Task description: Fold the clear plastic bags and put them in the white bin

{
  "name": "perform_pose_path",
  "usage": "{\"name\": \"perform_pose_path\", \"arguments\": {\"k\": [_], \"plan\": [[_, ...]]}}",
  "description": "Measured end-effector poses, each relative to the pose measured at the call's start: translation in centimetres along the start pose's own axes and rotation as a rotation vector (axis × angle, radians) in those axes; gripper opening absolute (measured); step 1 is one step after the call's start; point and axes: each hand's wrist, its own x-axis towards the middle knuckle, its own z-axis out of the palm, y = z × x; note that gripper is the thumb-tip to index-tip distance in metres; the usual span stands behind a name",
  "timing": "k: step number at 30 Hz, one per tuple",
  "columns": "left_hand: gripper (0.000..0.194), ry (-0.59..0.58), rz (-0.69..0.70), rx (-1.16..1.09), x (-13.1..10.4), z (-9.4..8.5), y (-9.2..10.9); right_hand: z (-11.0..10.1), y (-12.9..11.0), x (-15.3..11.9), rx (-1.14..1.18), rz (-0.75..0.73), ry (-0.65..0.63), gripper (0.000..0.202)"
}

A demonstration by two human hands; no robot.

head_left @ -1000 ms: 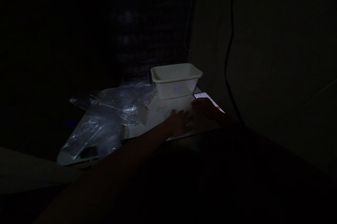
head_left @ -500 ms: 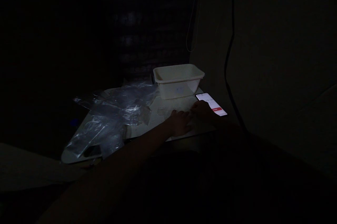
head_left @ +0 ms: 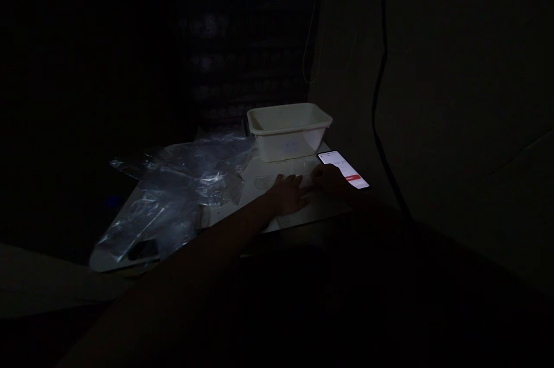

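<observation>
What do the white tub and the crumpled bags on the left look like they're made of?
Tub: probably plastic, off-white, fairly smooth; the rolled rim and rounded corners suggest it.

Bags: likely thin clear plastic film, glossy; see-through folds and sharp glints show it.

We see a dim room, a plain wall [head_left: 454, 68] right of a pale bench [head_left: 225, 213], a dark cable [head_left: 377, 97] hanging beyond its right edge.

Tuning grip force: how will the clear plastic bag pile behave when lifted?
Likely floppy: the clear plastic bags lie crumpled. Probably light, as they look thin and see-through. The glossy sheen suggests sheets may slide apart in the grip.
</observation>
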Motion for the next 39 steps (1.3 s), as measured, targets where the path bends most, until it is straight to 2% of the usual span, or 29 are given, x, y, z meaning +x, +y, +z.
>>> {"name": "perform_pose_path", "arguments": {"k": [5, 9, 13, 16, 19, 25, 31, 35, 39], "plan": [[0.048, -0.03, -0.003, -0.009, -0.1, -0.1, 0.3, -0.1, 0.2, -0.1, 0.06, -0.055, -0.008, 0.028], [0.047, 0.032, -0.001, -0.037, -0.1, -0.5, -0.1, 0.0, 0.3, -0.3, 0.102, -0.091, -0.028, 0.03], [0.035, 0.095, -0.14, -0.06, -0.3, -1.2, -1.2, 0.1, 0.5, -0.4, 0.075, -0.146, -0.024, 0.028], [0.041, 0.139, -0.238, -0.072, -0.6, -1.4, -1.8, 0.1, 0.5, -0.5, 0.075, -0.176, -0.043, 0.024], [0.048, 0.154, -0.211, -0.026, -0.7, -1.2, -2.1, 0.0, -0.1, -0.7, 0.079, -0.196, -0.052, 0.024], [0.028, 0.213, -0.126, 0.101, 0.4, -0.9, -1.7, -0.1, -0.8, -0.7, 0.014, -0.168, -0.085, 0.027], [0.027, 0.185, -0.053, 0.176, 0.3, -1.4, -1.9, -0.1, 0.6, -0.5, -0.185, -0.222, -0.095, 0.024], [0.026, 0.139, -0.071, 0.15, -0.6, -1.7, -2.5, -0.5, 0.2, -1.2, -0.345, -0.273, -0.155, 0.026], [0.041, 0.084, -0.062, 0.039, -1.0, -1.1, -2.6, -0.6, -0.5, -1.6, -0.421, -0.275, -0.179, 0.027]]}}
